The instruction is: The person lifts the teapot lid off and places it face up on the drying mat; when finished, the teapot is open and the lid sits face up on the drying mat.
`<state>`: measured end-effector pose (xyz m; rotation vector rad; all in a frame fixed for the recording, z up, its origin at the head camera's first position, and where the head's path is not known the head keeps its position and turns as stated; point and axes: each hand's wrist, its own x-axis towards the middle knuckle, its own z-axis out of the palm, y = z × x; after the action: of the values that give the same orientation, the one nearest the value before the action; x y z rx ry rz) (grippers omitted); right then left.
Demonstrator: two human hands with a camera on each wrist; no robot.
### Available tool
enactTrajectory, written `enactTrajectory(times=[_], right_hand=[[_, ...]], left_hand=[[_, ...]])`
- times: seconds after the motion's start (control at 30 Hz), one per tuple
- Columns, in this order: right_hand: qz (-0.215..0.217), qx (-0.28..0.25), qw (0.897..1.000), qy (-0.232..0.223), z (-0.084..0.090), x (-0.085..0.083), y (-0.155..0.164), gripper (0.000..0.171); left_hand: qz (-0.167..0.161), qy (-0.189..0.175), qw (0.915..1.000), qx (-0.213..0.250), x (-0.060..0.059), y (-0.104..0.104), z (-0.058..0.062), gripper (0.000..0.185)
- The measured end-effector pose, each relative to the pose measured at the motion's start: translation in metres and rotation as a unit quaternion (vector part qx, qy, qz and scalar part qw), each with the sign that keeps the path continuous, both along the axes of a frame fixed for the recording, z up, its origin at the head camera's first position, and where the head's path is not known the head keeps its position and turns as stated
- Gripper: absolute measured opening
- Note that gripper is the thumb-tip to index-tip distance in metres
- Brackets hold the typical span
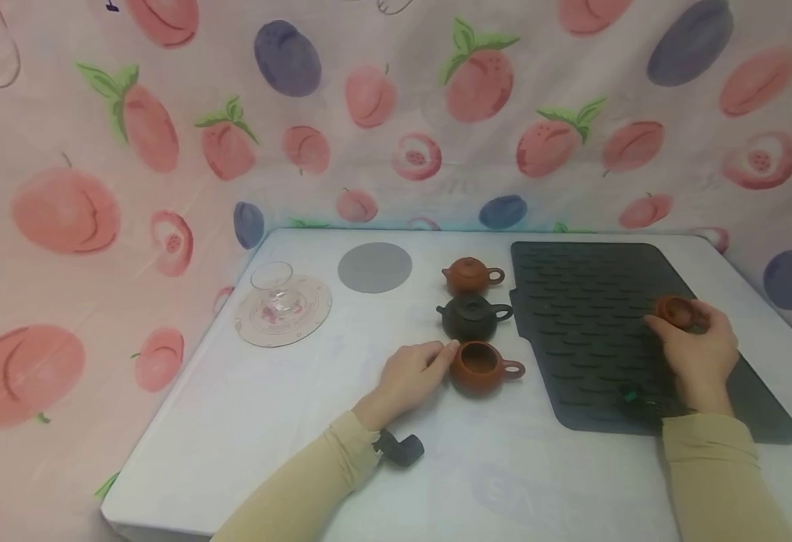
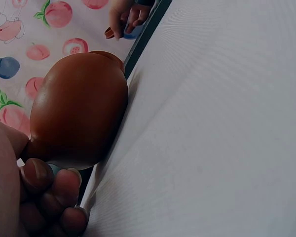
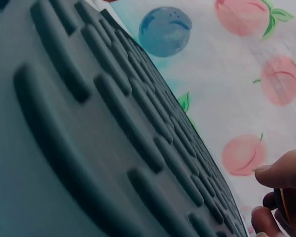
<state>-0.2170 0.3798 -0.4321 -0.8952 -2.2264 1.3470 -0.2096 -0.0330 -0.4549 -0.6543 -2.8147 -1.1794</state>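
Three small teapots stand in a column at the centre of the head view, and only the nearest one is open. That open pot [image 1: 480, 366], a red-brown one with its handle pointing right, sits just left of the dark mat's near edge; its mouth shows bare. Its lid [image 1: 675, 311], the same red-brown clay, is out at the right of the frame, pinched in the curled fingers of the right hand [image 1: 697, 354] just over the mat [image 1: 572, 301]. The right wrist view shows only fingertips [image 3: 281, 170] round a brown edge above the mat's ridges, so whether the lid already touches the mat cannot be told.

The left hand [image 1: 412, 376] rests on the table with its fingers lying against the open pot's left side, steadying it; in the left wrist view the pot's round belly [image 2: 79, 111] fills the frame with loosely bent fingers [image 2: 37, 175] below it, touching rather than gripping.

Judged from this, one lid is off and nearly set down, while the black pot [image 1: 472, 316] and the far red pot [image 1: 469, 275] behind it both wear their lids and look untouched.

Further left lie a grey disc [image 1: 374, 267] and a glass cup [image 1: 274, 290] on a patterned round saucer [image 1: 308, 320]. Peach-printed cloth [image 1: 98, 188] backs the white table [image 1: 267, 421].
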Motion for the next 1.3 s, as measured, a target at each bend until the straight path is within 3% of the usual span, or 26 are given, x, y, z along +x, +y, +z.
enactTrajectory(times=[0.53, 0.73, 0.93, 1.0, 1.1, 1.23, 1.3], right_hand=[[-0.054, 0.002, 0.999, 0.007, 0.000, 0.003, 0.023, 0.078], [-0.074, 0.040, 0.996, 0.018, -0.001, 0.003, 0.023, 0.077], [-0.087, 0.009, 0.995, 0.048, -0.001, 0.005, 0.034, 0.070], [-0.091, 0.000, 0.995, 0.044, 0.000, 0.006, 0.037, 0.067], [-0.093, 0.005, 0.996, 0.002, 0.002, 0.008, 0.038, 0.070], [-0.071, 0.051, 0.995, -0.051, 0.003, 0.009, 0.036, 0.076], [-0.056, 0.074, 0.994, -0.052, 0.002, 0.009, 0.035, 0.076]], left_hand=[[-0.006, 0.001, 1.0000, 0.003, 0.001, 0.000, 0.003, 0.051], [0.001, 0.000, 1.0000, 0.005, 0.001, 0.000, 0.002, 0.050], [0.000, -0.006, 1.0000, 0.003, 0.000, 0.000, 0.001, 0.050], [-0.002, -0.007, 1.0000, 0.004, 0.000, 0.000, 0.002, 0.050], [-0.003, -0.006, 1.0000, 0.005, 0.000, 0.001, 0.002, 0.049], [-0.002, -0.003, 1.0000, 0.003, 0.000, 0.000, 0.001, 0.049], [-0.001, -0.003, 1.0000, 0.002, 0.000, 0.000, 0.001, 0.049]])
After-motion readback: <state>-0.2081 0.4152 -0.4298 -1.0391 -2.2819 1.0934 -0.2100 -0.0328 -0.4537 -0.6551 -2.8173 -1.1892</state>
